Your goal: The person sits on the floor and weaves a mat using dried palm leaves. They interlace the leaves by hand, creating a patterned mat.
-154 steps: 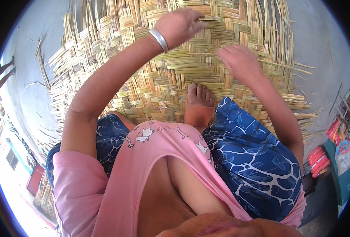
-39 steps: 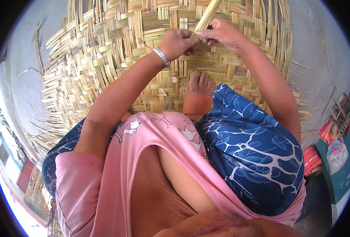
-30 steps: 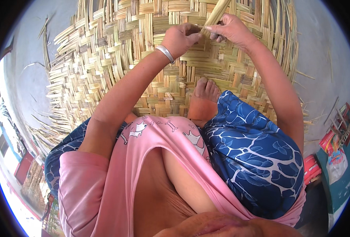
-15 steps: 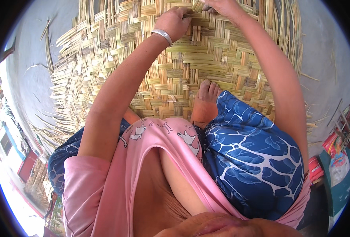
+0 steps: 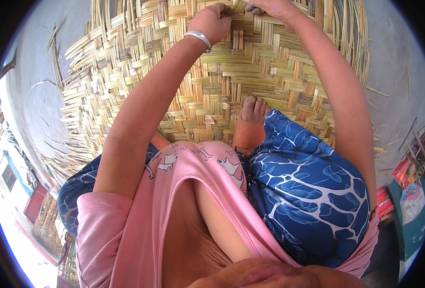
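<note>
A partly woven mat [image 5: 251, 60] of flat, pale yellow-green plant strips lies spread before me, loose strip ends sticking out at its sides and far edge. At the top of the view my left hand [image 5: 211, 23], with a silver bracelet [image 5: 199, 38] on its wrist, rests on the weave with curled fingers. Whatever it grips is hidden under them. Just to its right my right hand [image 5: 272, 7] has its fingers pinched at a strip of the weave, partly cut off by the frame's upper edge. A small gap separates the two hands.
My bare foot [image 5: 253, 113] stands on the mat's near part. Grey floor [image 5: 395, 72] with scattered strip scraps surrounds the mat. At the right lie a red package [image 5: 384, 202] and a colourful plastic bag [image 5: 410, 192] near a green surface [image 5: 416, 230].
Both hands have shifted very slightly farther away along the weave. The left hand's fingers have turned a little upward; the mat looks the same.
</note>
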{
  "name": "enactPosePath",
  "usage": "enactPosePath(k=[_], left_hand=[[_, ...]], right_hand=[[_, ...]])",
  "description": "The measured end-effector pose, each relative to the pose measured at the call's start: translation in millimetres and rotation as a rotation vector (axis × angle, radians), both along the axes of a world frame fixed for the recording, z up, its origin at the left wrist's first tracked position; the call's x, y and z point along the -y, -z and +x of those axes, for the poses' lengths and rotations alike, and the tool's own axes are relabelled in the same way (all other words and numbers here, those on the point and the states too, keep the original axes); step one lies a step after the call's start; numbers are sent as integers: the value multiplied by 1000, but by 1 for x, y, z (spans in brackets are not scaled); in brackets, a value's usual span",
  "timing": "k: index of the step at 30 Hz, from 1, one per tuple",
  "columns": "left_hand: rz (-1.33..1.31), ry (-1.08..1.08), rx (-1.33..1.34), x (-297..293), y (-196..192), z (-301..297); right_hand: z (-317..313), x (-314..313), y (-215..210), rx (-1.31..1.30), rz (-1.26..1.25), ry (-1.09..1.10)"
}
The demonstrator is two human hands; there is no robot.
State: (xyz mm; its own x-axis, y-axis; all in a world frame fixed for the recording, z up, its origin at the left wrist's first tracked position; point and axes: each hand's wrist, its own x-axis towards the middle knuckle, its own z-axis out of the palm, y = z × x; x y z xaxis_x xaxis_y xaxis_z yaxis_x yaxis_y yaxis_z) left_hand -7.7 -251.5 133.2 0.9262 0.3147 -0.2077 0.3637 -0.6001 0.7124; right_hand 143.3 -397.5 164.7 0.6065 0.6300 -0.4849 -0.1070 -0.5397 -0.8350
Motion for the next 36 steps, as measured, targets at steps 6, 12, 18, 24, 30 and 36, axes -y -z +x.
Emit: enactPosePath(k=[6,12,18,24,30,36], left_hand=[[15,-12,-17,0,0,1],[25,-2,21,4,-5,1],[-20,2,36,6,-12,4],[-111,40,280,-25,-28,56],[-327,242,-36,-54,-79,95],[-498,151,-105,-68,-49,122]], right_hand=[[1,5,3,-59,25,6],[-3,8,-8,-58,8,21],[-3,6,-15,122,-17,-114],[2,-5,-11,455,-284,-369],[-5,-12,-10,430,-234,-305],[11,-9,-8,183,-86,-111]])
